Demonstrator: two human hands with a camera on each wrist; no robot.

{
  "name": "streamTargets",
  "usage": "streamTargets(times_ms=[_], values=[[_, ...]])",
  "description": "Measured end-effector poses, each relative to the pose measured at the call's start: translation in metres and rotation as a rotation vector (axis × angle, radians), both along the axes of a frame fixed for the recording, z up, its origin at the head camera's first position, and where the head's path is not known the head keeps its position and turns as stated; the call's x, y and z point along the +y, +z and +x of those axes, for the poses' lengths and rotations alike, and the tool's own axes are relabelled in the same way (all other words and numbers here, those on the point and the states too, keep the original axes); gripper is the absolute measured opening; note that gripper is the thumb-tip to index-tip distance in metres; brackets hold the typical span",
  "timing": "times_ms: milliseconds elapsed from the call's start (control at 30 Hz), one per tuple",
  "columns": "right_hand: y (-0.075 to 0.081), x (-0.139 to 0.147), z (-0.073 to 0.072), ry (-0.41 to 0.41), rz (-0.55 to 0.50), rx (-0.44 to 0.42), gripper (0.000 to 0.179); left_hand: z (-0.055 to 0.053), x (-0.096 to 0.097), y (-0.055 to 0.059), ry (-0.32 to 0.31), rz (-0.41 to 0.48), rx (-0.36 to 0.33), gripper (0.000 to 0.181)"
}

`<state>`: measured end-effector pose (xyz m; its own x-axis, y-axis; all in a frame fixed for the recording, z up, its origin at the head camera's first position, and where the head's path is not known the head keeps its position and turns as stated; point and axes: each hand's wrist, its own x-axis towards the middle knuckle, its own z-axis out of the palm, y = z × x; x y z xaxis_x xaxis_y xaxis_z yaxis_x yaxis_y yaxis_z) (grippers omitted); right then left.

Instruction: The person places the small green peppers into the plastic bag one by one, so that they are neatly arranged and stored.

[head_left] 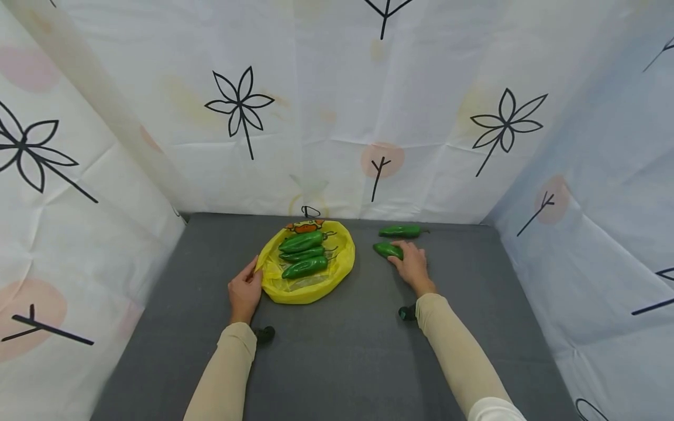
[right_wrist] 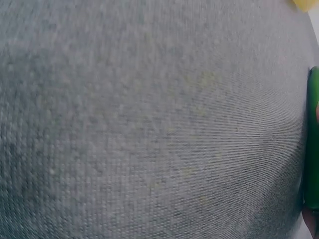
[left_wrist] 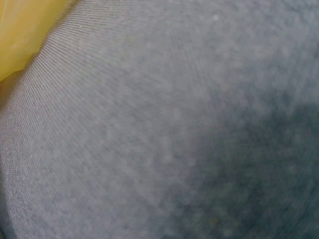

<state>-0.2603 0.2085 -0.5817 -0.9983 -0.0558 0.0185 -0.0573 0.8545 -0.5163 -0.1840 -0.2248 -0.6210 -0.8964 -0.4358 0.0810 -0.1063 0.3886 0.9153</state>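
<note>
A yellow plastic bag lies with its edge rolled into a round rim, and three green chili peppers rest inside it, stems to the right. My left hand pinches the rim on its left side; only a corner of the yellow bag shows in the left wrist view. To the right of the bag, my right hand grips another green chili pepper from above, covering its stem end. The held pepper appears at the right edge of the right wrist view. One more chili pepper lies just behind it.
A dark grey cloth-covered table carries everything. White printed curtains stand behind it and along both sides. Small dark wrist cameras sit under the left and right wrists.
</note>
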Motion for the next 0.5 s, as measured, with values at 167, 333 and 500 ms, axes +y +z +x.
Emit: streamTargets(times_ms=[167,333,500], values=[[0.0,-0.006,0.001,0.013,0.002,-0.003,0.049,-0.001,-0.001,-0.001,0.019,-0.006,0.022,0.039],[0.003,-0.01,0.002,0.014,-0.022,-0.001,0.05,-0.001,0.0,0.0,0.02,-0.02,0.01,0.04],[0.01,-0.014,0.004,0.012,-0.111,0.055,0.05,-0.001,0.002,0.0,0.012,-0.017,0.015,0.04]])
